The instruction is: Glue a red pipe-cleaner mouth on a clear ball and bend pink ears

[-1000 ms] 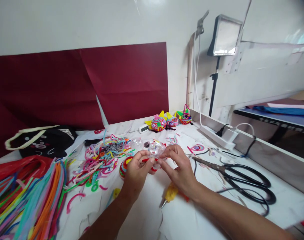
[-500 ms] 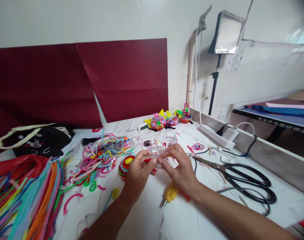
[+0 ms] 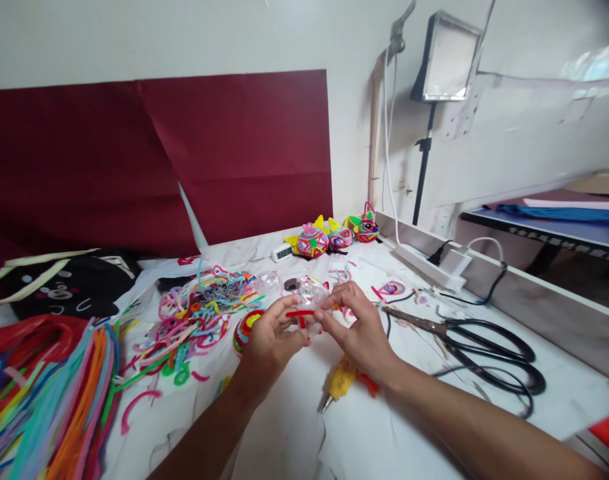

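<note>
My left hand point(image 3: 270, 341) and my right hand point(image 3: 359, 327) meet over the middle of the table, fingers closed around a short red pipe cleaner point(image 3: 301, 313). The strip lies across my left fingers, and my right thumb and forefinger pinch at its right end. Just behind is a clear plastic piece point(image 3: 311, 293); whether my fingers touch it I cannot tell. Left of my left hand sits a striped ball of coiled pipe cleaners point(image 3: 243, 333), partly covered. A yellow-wrapped tool with a metal tip point(image 3: 340, 381) lies below my right hand.
Black-handled scissors point(image 3: 464, 340) and a cable lie at right, by a power strip point(image 3: 429, 265). Tangled pipe-cleaner scraps point(image 3: 199, 313) and long coloured stems point(image 3: 59, 400) cover the left. Finished colourful animal figures point(image 3: 313, 240) stand at the back near a small timer point(image 3: 282, 252).
My left fingers have opened out somewhat, and the red pipe cleaner shows more fully, lying across them. The whole view has shifted slightly.
</note>
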### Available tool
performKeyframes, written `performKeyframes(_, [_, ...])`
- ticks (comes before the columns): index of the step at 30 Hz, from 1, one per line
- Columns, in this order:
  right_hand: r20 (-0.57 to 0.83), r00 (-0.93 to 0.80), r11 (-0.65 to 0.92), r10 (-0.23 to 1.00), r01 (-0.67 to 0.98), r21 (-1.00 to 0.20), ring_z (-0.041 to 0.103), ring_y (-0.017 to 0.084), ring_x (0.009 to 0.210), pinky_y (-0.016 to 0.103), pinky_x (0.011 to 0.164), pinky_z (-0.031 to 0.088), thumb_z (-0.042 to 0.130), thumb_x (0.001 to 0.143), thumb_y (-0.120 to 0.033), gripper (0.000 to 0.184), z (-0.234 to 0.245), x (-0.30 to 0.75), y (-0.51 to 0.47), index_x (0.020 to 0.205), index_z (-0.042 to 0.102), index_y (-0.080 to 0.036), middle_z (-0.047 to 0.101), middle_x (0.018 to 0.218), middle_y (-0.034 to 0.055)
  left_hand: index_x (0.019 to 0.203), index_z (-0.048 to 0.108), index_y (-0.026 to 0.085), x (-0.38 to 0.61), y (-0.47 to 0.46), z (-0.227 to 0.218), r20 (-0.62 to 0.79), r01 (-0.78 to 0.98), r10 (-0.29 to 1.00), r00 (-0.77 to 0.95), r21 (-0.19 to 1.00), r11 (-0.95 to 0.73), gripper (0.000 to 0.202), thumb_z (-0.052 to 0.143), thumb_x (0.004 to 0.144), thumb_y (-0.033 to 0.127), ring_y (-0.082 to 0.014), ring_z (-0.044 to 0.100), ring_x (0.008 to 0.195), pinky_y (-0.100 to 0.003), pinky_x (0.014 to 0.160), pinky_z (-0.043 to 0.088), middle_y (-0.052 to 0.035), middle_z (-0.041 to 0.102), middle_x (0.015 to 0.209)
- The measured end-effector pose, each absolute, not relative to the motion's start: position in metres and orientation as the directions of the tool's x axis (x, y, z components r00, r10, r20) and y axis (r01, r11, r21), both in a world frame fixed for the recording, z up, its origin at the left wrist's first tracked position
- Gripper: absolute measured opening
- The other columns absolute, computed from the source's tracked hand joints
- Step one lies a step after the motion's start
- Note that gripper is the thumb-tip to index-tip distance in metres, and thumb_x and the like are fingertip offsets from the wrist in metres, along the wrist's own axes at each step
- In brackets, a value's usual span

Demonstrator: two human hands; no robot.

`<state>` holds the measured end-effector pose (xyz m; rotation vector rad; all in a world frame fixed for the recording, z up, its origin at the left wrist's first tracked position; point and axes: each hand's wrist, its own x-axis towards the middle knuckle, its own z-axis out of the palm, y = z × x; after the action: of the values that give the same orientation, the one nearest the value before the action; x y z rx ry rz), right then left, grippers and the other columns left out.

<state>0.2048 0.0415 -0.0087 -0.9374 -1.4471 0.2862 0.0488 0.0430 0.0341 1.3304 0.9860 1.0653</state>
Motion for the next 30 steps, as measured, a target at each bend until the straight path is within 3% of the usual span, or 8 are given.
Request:
performKeyframes(10, [0.688, 0.181, 0.614, 0.703, 0.334, -0.715, 0.054, 0.018, 0.084, 0.033, 0.076, 0.043, 0.068, 0.081, -0.021, 0.007, -0.0075, 0.2048, 0.0417, 0.080, 0.061, -0.022, 0.057, 0.083, 0.0014, 0.123, 0.054, 0.009, 0.0457, 0.0454, 0.0347, 0.030, 0.012, 0.969, 0.244, 0.999, -0.034, 0.070, 0.078, 0.063, 0.035, -0.0187, 0.067, 0.074, -0.029, 0.070, 0.054, -0.0097, 0.074, 0.089])
performKeyframes(20, [0.636, 0.179, 0.575, 0.751, 0.297, -0.762, 0.055, 0.018, 0.081, 0.033, 0.074, 0.044, 0.069, 0.079, -0.026, 0.010, -0.0089, 0.2062, 0.0437, 0.077, 0.061, -0.021, 0.057, 0.083, 0.0016, 0.121, 0.055, 0.008, 0.0436, 0.0508, 0.0295, 0.081, 0.080, 0.963, 0.256, 0.991, -0.104, 0.060, 0.073, 0.068, 0.031, -0.0106, 0.056, 0.057, -0.023, 0.057, 0.047, -0.0048, 0.072, 0.078])
performKeyframes(25, [0.629, 0.185, 0.564, 0.755, 0.307, -0.767, 0.055, 0.018, 0.083, 0.033, 0.075, 0.045, 0.069, 0.078, -0.030, 0.015, -0.0073, 0.2085, 0.0459, 0.084, 0.058, -0.021, 0.057, 0.086, 0.0016, 0.121, 0.055, 0.011, 0.0421, 0.0512, 0.0285, 0.046, 0.023, 0.962, 0.270, 0.998, -0.054, 0.063, 0.077, 0.066, 0.034, -0.0180, 0.066, 0.074, -0.027, 0.067, 0.049, -0.0078, 0.074, 0.084])
performKeyframes(30, [0.588, 0.138, 0.523, 0.797, 0.329, -0.786, 0.056, 0.021, 0.097, 0.036, 0.084, 0.046, 0.072, 0.073, -0.033, 0.038, -0.0034, 0.2136, 0.0480, 0.105, 0.054, -0.021, 0.057, 0.104, 0.0041, 0.119, 0.056, 0.012, 0.0403, 0.0479, 0.0301, 0.076, 0.018, 0.962, 0.262, 0.996, -0.084, 0.060, 0.077, 0.068, 0.035, -0.0224, 0.069, 0.085, -0.032, 0.077, 0.051, -0.0097, 0.074, 0.090])
